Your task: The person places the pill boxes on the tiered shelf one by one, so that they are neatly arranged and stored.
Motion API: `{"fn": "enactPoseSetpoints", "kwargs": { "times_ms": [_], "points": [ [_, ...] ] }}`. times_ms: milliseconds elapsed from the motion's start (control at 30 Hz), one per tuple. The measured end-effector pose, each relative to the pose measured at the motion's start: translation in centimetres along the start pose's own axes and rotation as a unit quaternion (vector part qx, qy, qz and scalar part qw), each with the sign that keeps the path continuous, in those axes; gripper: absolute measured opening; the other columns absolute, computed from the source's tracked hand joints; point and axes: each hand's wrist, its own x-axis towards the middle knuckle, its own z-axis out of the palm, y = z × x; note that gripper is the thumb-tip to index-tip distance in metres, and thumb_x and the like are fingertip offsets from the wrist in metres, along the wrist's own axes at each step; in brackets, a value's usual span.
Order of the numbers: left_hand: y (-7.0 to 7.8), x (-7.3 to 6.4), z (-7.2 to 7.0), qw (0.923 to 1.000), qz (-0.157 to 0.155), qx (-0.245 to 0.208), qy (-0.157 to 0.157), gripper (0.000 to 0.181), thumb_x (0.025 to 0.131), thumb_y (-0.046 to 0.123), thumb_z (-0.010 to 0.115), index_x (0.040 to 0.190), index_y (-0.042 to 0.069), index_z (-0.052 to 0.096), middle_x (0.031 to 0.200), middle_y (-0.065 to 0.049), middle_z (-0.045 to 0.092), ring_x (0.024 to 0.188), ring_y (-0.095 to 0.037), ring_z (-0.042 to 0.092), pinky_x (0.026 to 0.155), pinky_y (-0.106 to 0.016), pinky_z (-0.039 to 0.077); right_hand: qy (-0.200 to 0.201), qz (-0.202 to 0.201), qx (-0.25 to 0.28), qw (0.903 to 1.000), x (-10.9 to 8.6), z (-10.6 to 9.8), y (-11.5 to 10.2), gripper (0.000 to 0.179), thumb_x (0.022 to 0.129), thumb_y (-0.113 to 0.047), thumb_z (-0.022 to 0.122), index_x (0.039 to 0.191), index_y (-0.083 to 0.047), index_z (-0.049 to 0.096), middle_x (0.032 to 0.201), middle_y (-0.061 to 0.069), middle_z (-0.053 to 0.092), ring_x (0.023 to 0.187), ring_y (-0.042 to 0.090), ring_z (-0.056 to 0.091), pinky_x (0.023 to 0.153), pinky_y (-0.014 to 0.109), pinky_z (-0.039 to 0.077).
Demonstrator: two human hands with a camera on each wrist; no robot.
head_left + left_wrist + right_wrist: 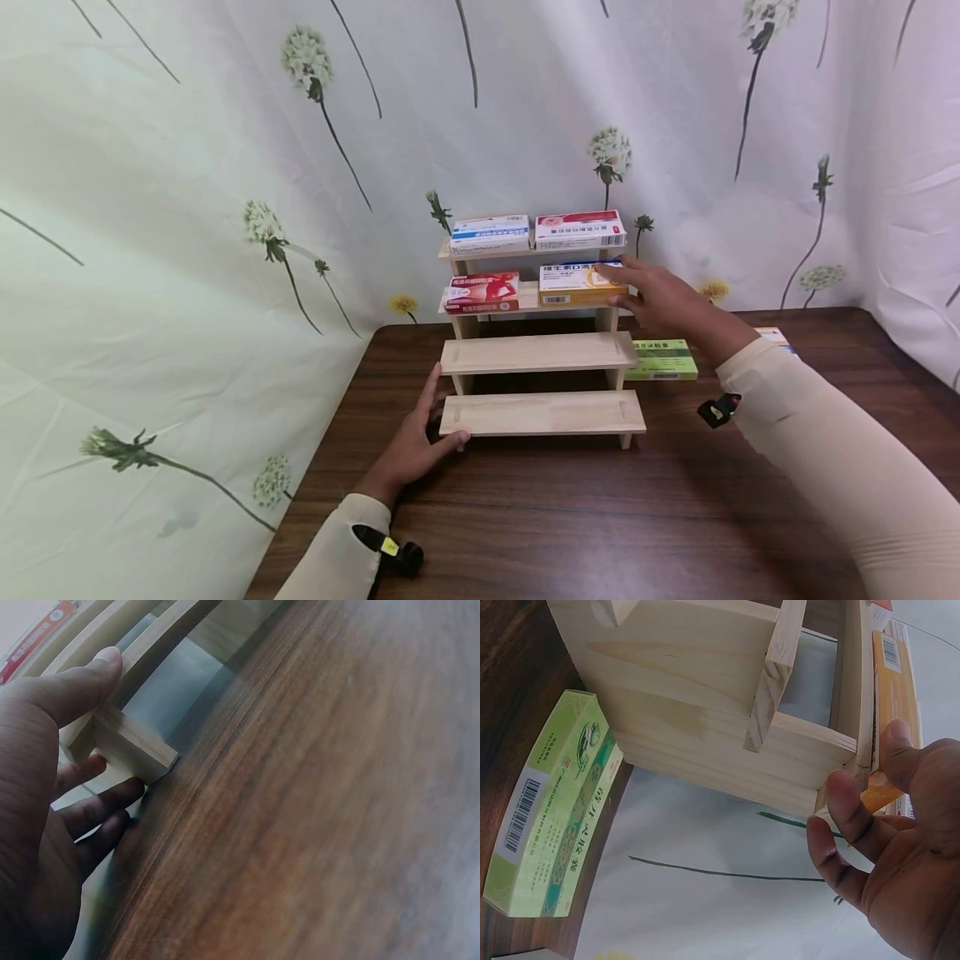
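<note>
A pale wooden stepped rack (536,353) stands on the table. My right hand (663,300) is at the right end of its second shelf from the top, holding a yellow-and-white medicine box (581,283). The thumb lies against the box's front and a finger reaches over its top; in the right wrist view other fingers (847,802) curl beside the shelf end. My left hand (412,446) rests on the rack's lower left side, fingers spread, with the thumb (105,664) on the lowest step's front edge. A red-and-white medicine box (482,292) sits left on the same shelf.
On the top shelf lie a blue-and-white box (490,234) and a red-topped white box (580,229). A green box (663,360) is on the dark wooden table (570,517) right of the rack. Another box (776,340) shows partly behind my right forearm. Flowered cloth (525,125) hangs behind.
</note>
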Motion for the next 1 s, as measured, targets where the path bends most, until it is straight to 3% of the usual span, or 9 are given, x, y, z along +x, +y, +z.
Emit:
{"fn": "enactPoseSetpoints", "kwargs": {
  "times_ms": [333, 1000],
  "points": [
    [-0.12, 0.04, -0.03, 1.0, 0.006, -0.002, -0.001, 0.115, 0.1, 0.028, 0.084, 0.175, 0.044, -0.001, 0.167, -0.022, 0.05, 0.147, -0.043, 0.059, 0.12, -0.069, 0.041, -0.005, 0.002, 0.001, 1.0, 0.17, 0.13, 0.33, 0.064, 0.112, -0.016, 0.063, 0.172, -0.021, 0.038, 0.176, 0.034, 0.026, 0.155, 0.058, 0.042, 0.117, 0.071, 0.045],
    [0.11, -0.05, -0.11, 1.0, 0.005, 0.003, -0.002, 0.115, 0.1, 0.028, 0.084, 0.176, 0.041, -0.001, 0.168, -0.022, 0.049, 0.148, -0.044, 0.058, 0.12, -0.069, 0.042, -0.007, 0.008, 0.032, 0.9994, 0.2, 0.3, 0.72, 0.065, 0.113, -0.023, 0.063, 0.172, -0.023, 0.036, 0.181, 0.027, 0.019, 0.16, 0.059, 0.032, 0.119, 0.071, 0.042]
  ]
}}
